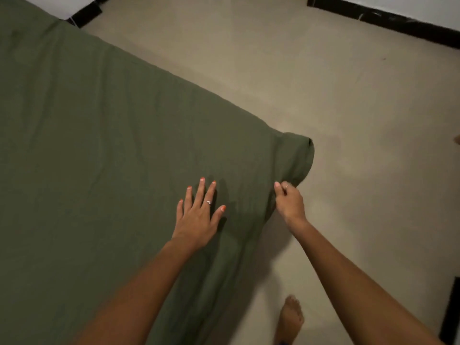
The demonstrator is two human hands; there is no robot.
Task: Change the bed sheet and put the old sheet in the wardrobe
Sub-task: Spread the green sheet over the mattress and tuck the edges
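A dark green bed sheet (99, 135) covers the mattress, which fills the left half of the view and ends in a corner at the right. My left hand (199, 215) lies flat on the sheet with its fingers spread, close to that corner. My right hand (288, 200) pinches a fold of the sheet at the mattress's near side edge, just below the corner, where the fabric bunches into a rounded lump (298, 155). The wardrobe is out of view.
Beige floor (348, 120) stretches to the right of the bed. A black skirting board (388, 21) runs under the white wall at the top right. My bare foot (291, 317) stands on the floor beside the mattress. A dark edge (451, 312) shows at the lower right.
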